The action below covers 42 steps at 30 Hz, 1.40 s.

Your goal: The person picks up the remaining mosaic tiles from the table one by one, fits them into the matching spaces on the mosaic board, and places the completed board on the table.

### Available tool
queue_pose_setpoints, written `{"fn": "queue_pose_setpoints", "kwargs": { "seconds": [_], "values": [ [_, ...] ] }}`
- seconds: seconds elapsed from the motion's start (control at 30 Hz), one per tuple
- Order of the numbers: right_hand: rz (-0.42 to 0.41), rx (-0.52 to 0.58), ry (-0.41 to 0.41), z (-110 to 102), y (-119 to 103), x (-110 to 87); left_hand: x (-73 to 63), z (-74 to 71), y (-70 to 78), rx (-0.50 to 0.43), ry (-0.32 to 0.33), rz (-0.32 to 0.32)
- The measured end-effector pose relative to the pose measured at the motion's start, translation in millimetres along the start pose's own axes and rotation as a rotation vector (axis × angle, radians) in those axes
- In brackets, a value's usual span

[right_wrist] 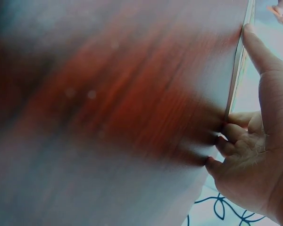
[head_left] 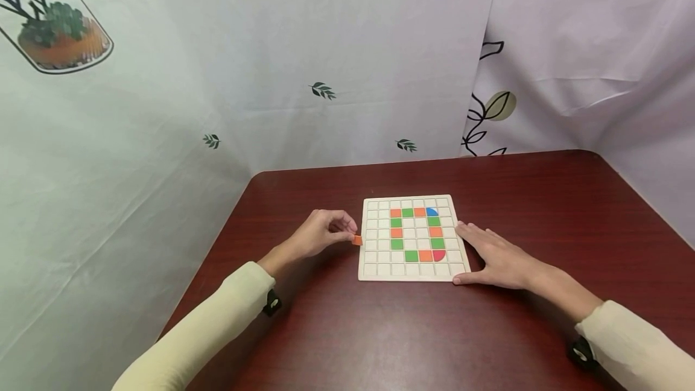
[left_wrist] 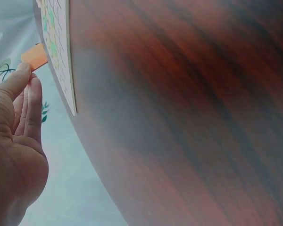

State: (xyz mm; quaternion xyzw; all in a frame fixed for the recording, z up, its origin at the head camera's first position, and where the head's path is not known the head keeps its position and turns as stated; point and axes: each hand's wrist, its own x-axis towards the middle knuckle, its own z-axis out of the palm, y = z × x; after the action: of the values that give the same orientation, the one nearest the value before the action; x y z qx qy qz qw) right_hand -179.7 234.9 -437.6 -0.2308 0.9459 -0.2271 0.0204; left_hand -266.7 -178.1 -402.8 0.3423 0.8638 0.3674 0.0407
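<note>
Between thumb and fingers, my left hand (head_left: 317, 234) pinches a small orange square tile (head_left: 356, 240) just off the left edge of a pale gridded board (head_left: 377, 270). The left wrist view shows the same orange tile (left_wrist: 34, 57) at the fingertips. On the board, green and orange squares form a rectangular ring, with a blue quarter-round piece (head_left: 431, 212) at its upper right and a red quarter-round piece (head_left: 438, 255) at its lower right. My right hand (head_left: 502, 259) rests against the board's right edge, fingers spread and thumb at the near right corner.
The board lies on a dark reddish wooden table (head_left: 353, 330). Behind and to the left hangs a pale cloth (head_left: 358, 47) printed with leaves and potted plants. The table's far edge runs close to that cloth.
</note>
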Motion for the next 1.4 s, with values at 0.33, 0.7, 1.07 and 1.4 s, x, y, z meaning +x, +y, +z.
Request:
{"fn": "queue_pose_setpoints", "kwargs": {
  "seconds": [0.33, 0.7, 1.07, 1.4],
  "values": [
    [-0.004, -0.005, -0.003, -0.3, -1.2, -1.1, 11.4, 5.6, 7.1, -0.050, 0.002, 0.022],
    [0.007, -0.004, -0.007, 0.0, -0.8, -1.0, 25.2, 21.8, 17.3, -0.047, -0.015, 0.039],
    [0.000, 0.003, -0.009, -1.1, -1.2, -0.5, 35.5, 43.4, 25.7, -0.045, -0.056, 0.034],
    [-0.003, 0.004, -0.010, -1.7, -1.1, -0.7, 41.6, 57.7, 30.7, -0.060, -0.091, 0.039]
  ]
}}
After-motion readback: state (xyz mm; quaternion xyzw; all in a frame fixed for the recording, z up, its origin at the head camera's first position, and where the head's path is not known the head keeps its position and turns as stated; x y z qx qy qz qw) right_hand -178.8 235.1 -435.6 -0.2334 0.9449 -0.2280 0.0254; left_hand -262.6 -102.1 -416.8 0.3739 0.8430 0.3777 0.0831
